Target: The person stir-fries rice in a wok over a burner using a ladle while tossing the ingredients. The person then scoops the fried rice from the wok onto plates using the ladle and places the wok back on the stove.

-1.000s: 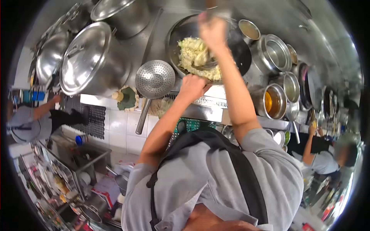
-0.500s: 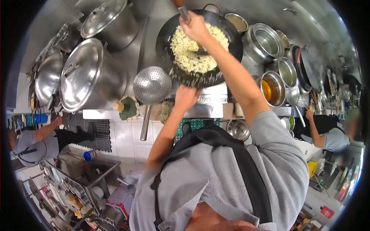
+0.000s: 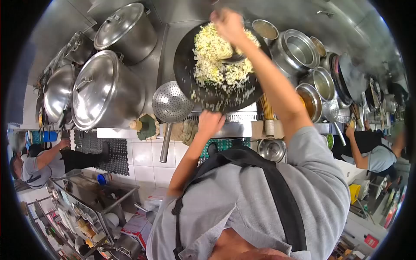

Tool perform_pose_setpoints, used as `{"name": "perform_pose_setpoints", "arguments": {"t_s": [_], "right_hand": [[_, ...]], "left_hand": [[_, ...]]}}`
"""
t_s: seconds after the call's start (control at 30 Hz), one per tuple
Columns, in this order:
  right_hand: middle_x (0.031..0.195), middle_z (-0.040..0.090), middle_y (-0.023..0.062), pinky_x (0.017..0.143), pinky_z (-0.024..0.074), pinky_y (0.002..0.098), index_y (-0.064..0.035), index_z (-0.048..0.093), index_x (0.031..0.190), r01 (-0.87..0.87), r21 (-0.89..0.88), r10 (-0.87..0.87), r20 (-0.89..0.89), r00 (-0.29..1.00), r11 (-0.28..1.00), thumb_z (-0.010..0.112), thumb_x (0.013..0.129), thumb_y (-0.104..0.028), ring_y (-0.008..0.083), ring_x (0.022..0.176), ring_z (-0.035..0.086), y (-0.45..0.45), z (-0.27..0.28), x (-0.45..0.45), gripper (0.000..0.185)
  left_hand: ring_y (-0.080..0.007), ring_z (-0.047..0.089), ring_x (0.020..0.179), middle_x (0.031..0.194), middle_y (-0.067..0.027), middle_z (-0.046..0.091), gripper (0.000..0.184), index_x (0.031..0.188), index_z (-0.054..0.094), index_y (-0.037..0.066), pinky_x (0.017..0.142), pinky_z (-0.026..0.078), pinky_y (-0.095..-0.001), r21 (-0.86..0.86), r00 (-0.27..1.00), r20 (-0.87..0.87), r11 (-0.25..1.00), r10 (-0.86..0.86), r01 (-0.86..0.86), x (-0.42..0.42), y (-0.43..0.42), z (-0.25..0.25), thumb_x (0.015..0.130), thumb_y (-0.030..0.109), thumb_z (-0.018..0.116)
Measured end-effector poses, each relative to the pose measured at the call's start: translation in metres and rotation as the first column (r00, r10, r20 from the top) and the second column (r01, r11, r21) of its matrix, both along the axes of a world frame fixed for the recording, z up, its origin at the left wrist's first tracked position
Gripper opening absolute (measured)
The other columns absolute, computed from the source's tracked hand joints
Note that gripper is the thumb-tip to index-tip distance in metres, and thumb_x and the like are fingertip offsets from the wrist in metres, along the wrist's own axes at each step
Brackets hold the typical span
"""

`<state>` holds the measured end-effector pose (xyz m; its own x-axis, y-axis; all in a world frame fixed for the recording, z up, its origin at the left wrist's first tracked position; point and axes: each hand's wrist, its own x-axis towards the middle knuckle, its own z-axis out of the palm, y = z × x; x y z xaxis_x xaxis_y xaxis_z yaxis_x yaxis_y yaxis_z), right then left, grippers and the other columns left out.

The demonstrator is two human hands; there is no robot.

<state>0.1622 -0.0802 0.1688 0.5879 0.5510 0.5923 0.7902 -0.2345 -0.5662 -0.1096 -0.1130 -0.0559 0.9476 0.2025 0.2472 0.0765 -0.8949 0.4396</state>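
A dark wok (image 3: 184,65) sits in front of me with yellowish fried rice (image 3: 212,47) in it. Loose grains are in motion, blurred, over its near side. My left hand (image 3: 211,123) is closed at the wok's near edge; the handle or rim inside the fingers is hidden. Above the far right part of the wok, my right hand (image 3: 228,25) is wrapped round the handle of a ladle. The bowl of this ladle (image 3: 236,59) lies against the rice. Left of the wok rests a perforated strainer (image 3: 172,102), its handle pointing towards me.
Large lidded pots (image 3: 97,89) stand at the left. On the right are metal containers (image 3: 301,50), a pot of amber liquid (image 3: 308,102) and a bamboo brush (image 3: 267,115). One co-worker (image 3: 41,162) is at far left, others (image 3: 377,154) at far right.
My left hand and the wok have come slightly towards me. The rice has bunched towards the far side. My right hand has moved a little away and to the right with the ladle.
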Motion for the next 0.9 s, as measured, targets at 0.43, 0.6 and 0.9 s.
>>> {"name": "perform_pose_setpoints", "arguments": {"t_s": [0.43,0.6,0.9], "right_hand": [[0.060,0.059,0.0153,0.056,0.0481,0.0419,-0.0002,0.056,0.084,-0.134,0.241,0.149,-0.047,0.988,0.961,0.066,0.092,-0.024,0.0281,0.055,0.058,0.010,-0.041,-0.011,0.027],[0.053,0.054,-0.0021,0.044,0.0388,0.0244,-0.0041,0.061,0.070,-0.269,0.275,0.324,-0.180,0.929,0.923,0.064,0.096,-0.022,0.0061,0.048,0.051,-0.009,0.070,0.045,0.032],[0.059,0.054,0.0033,0.049,0.0407,0.0307,-0.0029,0.054,0.076,-0.220,0.547,0.166,0.147,0.975,0.808,0.066,0.094,-0.024,0.0108,0.053,0.049,-0.013,0.127,0.019,0.030]], "left_hand": [[-0.0352,0.064,0.061,0.066,-0.0141,0.066,0.032,0.064,0.064,0.007,0.062,0.051,-0.0474,0.040,0.988,0.142,0.997,0.056,-0.063,0.034,0.003,-0.008,0.083,0.033,0.069],[-0.0332,0.063,0.059,0.063,-0.0140,0.066,0.032,0.061,0.065,0.009,0.063,0.049,-0.0467,0.005,0.987,0.153,0.998,0.057,-0.058,0.039,0.006,0.011,0.082,0.034,0.069],[-0.0355,0.066,0.069,0.067,-0.0160,0.067,0.033,0.066,0.068,0.007,0.072,0.050,-0.0470,-0.014,0.999,-0.041,1.000,0.015,-0.016,0.112,0.042,0.022,0.085,0.035,0.066]]}}
